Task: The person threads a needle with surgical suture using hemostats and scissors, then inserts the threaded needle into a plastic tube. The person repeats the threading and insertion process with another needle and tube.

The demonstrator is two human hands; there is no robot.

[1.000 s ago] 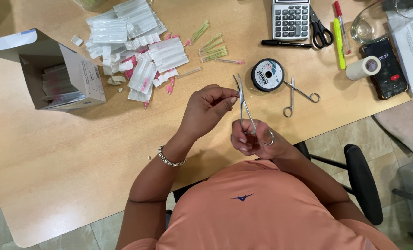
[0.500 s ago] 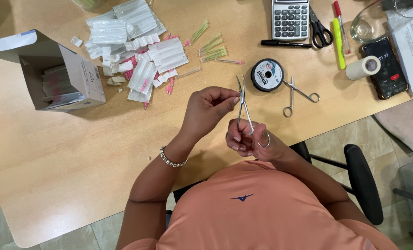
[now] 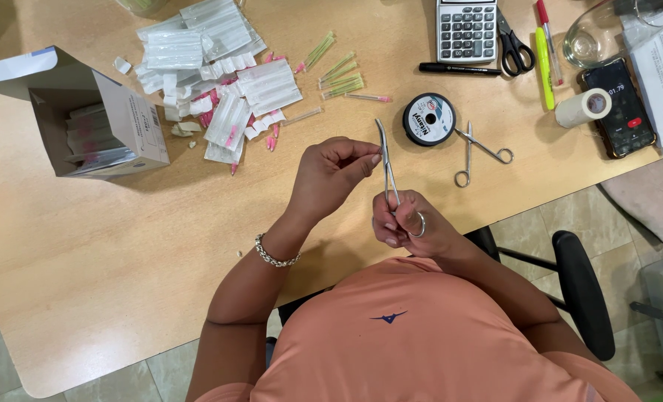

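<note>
Gripping the ring handles of slim silver metal forceps (image 3: pixel 388 167), the right hand (image 3: pixel 406 227) is curled shut around them, one finger through a loop, holding the tool upright above the pale wooden worktop (image 3: pixel 123 246) just in front of the orange-shirted chest. The left hand (image 3: pixel 331 175) has its fingers pinched together near the upper part of the forceps, by the tips, though whether it holds anything tiny there I cannot tell. Beyond the hands lie a black round spool of thread (image 3: pixel 429 119) and a second pair of silver forceps (image 3: pixel 476 149), spread apart.
</note>
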